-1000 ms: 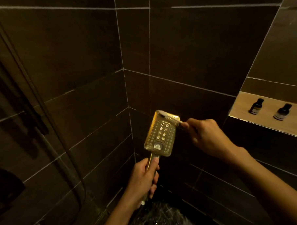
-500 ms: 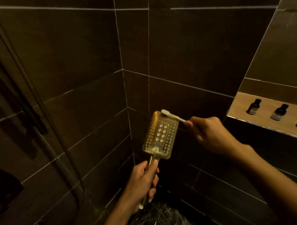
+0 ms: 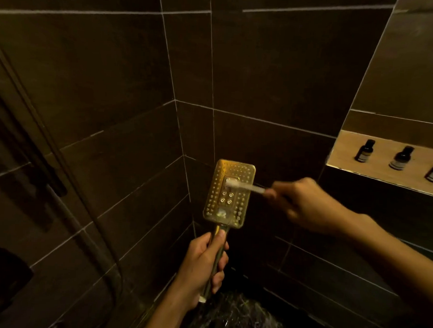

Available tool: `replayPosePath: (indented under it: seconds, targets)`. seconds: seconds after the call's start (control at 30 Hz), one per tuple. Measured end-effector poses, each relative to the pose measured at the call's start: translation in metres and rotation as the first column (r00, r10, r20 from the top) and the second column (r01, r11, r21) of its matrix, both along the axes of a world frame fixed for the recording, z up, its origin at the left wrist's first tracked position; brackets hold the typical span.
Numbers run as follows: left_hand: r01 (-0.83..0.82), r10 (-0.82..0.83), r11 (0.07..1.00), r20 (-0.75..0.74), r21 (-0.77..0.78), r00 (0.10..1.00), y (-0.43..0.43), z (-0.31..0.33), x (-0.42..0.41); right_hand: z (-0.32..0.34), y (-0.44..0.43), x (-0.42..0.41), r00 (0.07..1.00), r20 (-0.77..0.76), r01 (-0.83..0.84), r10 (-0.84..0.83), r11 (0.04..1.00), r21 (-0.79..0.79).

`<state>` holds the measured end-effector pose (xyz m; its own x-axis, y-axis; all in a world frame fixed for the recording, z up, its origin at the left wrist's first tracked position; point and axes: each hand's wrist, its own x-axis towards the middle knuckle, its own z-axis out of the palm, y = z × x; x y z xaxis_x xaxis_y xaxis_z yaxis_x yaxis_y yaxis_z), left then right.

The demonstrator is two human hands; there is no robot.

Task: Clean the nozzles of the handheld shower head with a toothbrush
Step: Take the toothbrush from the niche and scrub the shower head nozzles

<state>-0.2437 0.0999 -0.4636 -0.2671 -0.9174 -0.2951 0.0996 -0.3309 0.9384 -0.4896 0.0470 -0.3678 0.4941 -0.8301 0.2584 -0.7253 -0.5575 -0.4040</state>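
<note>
Dark-tiled walls [image 3: 102, 84] all around. Right hand [image 3: 308, 205], blurred, reaches in from the right, closed on one toothbrush [image 3: 244, 186], bristles on the nozzle face's upper centre. Left hand [image 3: 201, 265] below is wrapped round the handle of the one shower head [image 3: 229, 193], held upright. Three bottles [image 3: 400, 157] sit in the niche [image 3: 345, 154].

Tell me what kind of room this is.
Most likely a tiled shower stall in a bathroom: dark wall tiles meet in a corner, the left hand holds a handheld shower head, and small toiletry bottles stand in a wall niche.
</note>
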Motion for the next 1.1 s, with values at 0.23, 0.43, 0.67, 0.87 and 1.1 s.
replayPosePath:
  seconds: [0.23,0.43,0.67,0.87,1.1]
  targets:
    - [0.016,-0.015,0.999,-0.025,0.046,1.0,0.001,0.0,-0.001,-0.007,0.008,-0.002,0.996,-0.065,-0.054,0.061,0.993,0.105]
    - [0.02,-0.012,0.996,-0.089,0.089,0.996,0.002,0.002,-0.003,-0.003,0.007,-0.007,0.999,-0.039,-0.014,0.016,0.999,0.053]
    - [0.008,0.006,0.993,-0.121,0.12,0.993,-0.003,0.006,-0.003,-0.008,0.003,-0.012,0.999,0.024,0.028,-0.026,0.998,-0.062]
    - [0.0,0.017,0.992,-0.137,0.124,0.99,-0.006,0.01,0.0,-0.012,0.006,-0.007,1.0,-0.014,-0.026,0.025,0.998,-0.062]
    - [-0.016,0.033,0.99,-0.124,0.142,0.992,-0.006,0.011,0.006,-0.014,0.008,-0.006,0.992,-0.072,-0.107,0.102,0.992,-0.067]
